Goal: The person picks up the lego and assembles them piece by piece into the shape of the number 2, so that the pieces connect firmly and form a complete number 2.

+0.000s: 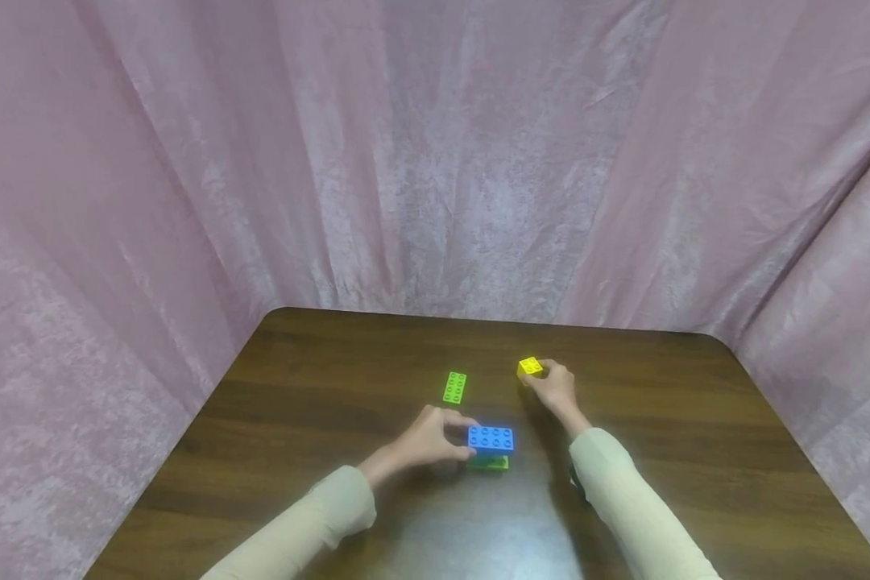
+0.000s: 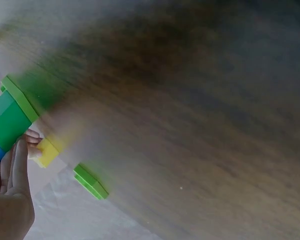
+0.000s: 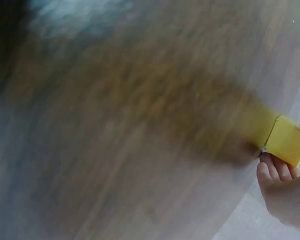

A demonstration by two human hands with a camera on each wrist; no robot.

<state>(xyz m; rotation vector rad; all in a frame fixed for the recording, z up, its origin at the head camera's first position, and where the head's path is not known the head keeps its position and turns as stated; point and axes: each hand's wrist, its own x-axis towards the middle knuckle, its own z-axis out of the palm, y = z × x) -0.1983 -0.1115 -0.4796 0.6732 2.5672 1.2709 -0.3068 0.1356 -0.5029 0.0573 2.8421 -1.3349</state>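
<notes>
Left fingers [image 1: 458, 418] pinching blue brick [image 1: 490, 437], long axis sideways, right fingers [image 1: 547, 364] pinching yellow block [image 1: 530, 367], both studs-up

Gap — blue brick [image 1: 490, 438] to right sleeve [image 1: 612, 471]

Place: curtained nook | pink drapes [image 1: 435, 161] (velvety) | brown wood-grain table [image 1: 333, 346]

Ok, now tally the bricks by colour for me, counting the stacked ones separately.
Light green: 2, a loose light green brick and the stack's light green base
Dark green brick: 1
Blue brick: 1
Yellow brick: 1
Total in view: 5
</notes>
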